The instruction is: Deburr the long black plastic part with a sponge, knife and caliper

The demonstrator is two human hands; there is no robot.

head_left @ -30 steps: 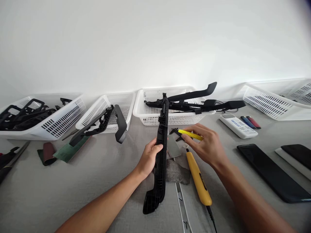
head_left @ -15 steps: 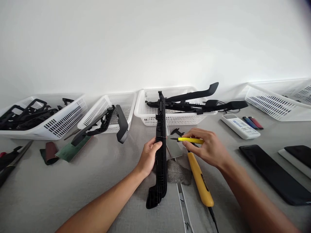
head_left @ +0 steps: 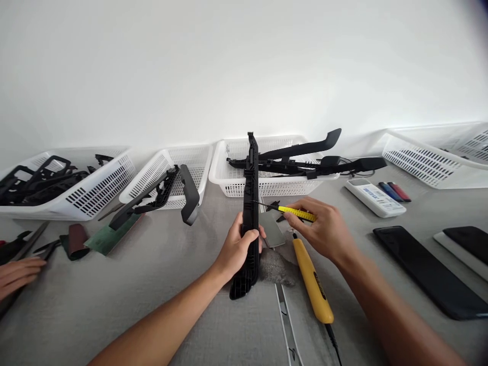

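My left hand (head_left: 238, 249) is wrapped round a long black plastic part (head_left: 250, 203) and holds it nearly upright over the grey table, its lower end near a grey scouring pad (head_left: 272, 264). My right hand (head_left: 326, 231) pinches a thin yellow-handled knife (head_left: 295, 212), whose blade tip touches the part's right edge. Under that hand lie a bigger yellow tool (head_left: 311, 279) with a cable and a flat metal piece (head_left: 271, 230).
White baskets (head_left: 236, 175) along the wall hold more black parts (head_left: 308, 161). Another person's hand (head_left: 15, 274) rests at the left edge near sandpaper pieces (head_left: 102, 239). A remote (head_left: 368, 195), lighters (head_left: 394, 192) and a black phone (head_left: 430, 272) lie to the right.
My left hand has shifted its grip round the part and raised it steeper. The knife tip has moved up against the part's edge. Another person's hand has come in at the left.
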